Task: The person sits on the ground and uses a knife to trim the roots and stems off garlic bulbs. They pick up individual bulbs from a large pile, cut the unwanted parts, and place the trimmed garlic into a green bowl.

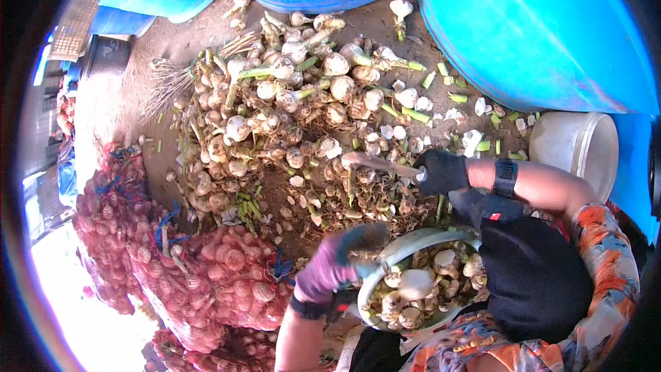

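Observation:
In a black glove, my right hand (443, 171) grips the handle of a knife (382, 163), whose brownish blade points left over the heap of garlic bulbs (294, 93). My left hand (351, 256), in a purple and dark glove, is blurred at the left rim of a pale bucket (424, 240); whether it holds anything is unclear. Trimmed garlic bulbs (410, 316) lie in that bucket, with one blurred whitish bulb (416, 283) above or among them. Cut green stems (250, 207), roots and peelings litter the ground below the heap.
Red mesh sacks full of garlic (232, 268) stand at the left. Large blue tubs (537, 31) line the far side. A white bucket (560, 144) lies on its side at the right. A bundle of thin sticks (168, 85) rests left of the heap.

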A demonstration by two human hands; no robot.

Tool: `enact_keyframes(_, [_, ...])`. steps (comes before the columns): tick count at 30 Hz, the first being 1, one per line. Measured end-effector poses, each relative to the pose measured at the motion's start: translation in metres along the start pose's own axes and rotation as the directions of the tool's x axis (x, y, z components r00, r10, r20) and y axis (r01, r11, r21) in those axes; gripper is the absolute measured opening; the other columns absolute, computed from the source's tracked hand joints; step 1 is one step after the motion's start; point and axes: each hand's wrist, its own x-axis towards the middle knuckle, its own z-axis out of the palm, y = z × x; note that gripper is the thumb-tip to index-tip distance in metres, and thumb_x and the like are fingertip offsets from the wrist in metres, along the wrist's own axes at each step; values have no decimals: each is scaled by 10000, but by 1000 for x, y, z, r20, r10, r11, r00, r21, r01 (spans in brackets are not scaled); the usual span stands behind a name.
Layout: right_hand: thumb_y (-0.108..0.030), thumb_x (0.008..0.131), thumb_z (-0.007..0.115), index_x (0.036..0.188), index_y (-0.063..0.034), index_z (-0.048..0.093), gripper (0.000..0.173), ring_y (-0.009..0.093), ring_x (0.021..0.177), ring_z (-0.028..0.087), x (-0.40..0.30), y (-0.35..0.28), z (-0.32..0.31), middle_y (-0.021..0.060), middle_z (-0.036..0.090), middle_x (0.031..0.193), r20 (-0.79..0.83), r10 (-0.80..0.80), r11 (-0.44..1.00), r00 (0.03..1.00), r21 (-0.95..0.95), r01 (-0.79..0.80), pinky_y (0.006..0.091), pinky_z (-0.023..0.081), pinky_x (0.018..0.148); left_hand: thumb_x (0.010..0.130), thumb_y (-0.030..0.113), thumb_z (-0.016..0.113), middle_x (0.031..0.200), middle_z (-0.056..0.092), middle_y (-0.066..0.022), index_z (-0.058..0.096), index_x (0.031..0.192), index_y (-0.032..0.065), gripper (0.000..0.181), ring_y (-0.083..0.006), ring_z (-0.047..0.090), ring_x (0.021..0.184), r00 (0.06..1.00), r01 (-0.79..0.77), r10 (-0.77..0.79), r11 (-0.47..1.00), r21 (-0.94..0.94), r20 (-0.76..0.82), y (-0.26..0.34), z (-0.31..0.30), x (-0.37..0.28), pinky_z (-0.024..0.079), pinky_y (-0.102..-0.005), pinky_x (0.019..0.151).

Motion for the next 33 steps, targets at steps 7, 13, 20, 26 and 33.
enact_keyframes(7, [-243, 634, 625, 758, -17, 605, 258, 206, 535, 600, 9, 5, 6, 112, 609, 609, -17, 63, 993, 998, 96, -61, 319, 480, 543, 711, 216, 603, 1167, 436, -148, 418, 1190, 71, 534, -317, 422, 1095, 661, 606, 530, 41, 794, -532, -44, -108, 91, 408, -377, 874])
enact_keyframes(13, [-206, 583, 667, 722, 8, 586, 268, 213, 581, 598, 5, -4, -7, 122, 609, 628, 4, 135, 967, 991, 219, -133, 325, 469, 561, 691, 209, 624, 1113, 424, -159, 425, 1146, 58, 519, -294, 509, 995, 568, 809, 359, -83, 581, -740, -56, -128, 121, 485, -366, 739])
enact_keyframes(20, [-179, 564, 679, 721, 15, 585, 267, 213, 593, 591, 4, -5, -11, 130, 608, 639, -50, 61, 975, 997, 217, -49, 333, 468, 579, 616, 275, 749, 977, 560, -163, 463, 1063, 17, 590, -270, 579, 878, 508, 761, 245, 322, 564, -826, -71, -145, 74, 502, -339, 690])
enact_keyframes(26, [-182, 566, 669, 725, 29, 583, 278, 216, 591, 589, 8, 5, -13, 132, 607, 634, -49, 65, 977, 997, 204, -54, 326, 468, 575, 725, 114, 679, 947, 584, -63, 477, 1109, 4, 447, -141, 555, 829, 566, 117, -92, 993, -31, -819, -121, -120, 52, 471, -268, 732])
enact_keyframes(33, [-195, 566, 665, 749, 39, 572, 312, 208, 571, 581, 5, 1, -8, 115, 610, 657, -45, 66, 967, 997, 247, -53, 324, 468, 552, 600, 457, 721, 974, 589, -117, 453, 1205, 126, 740, -266, 583, 848, 795, 498, 51, 513, 699, -604, -112, -88, 46, 466, -366, 739])
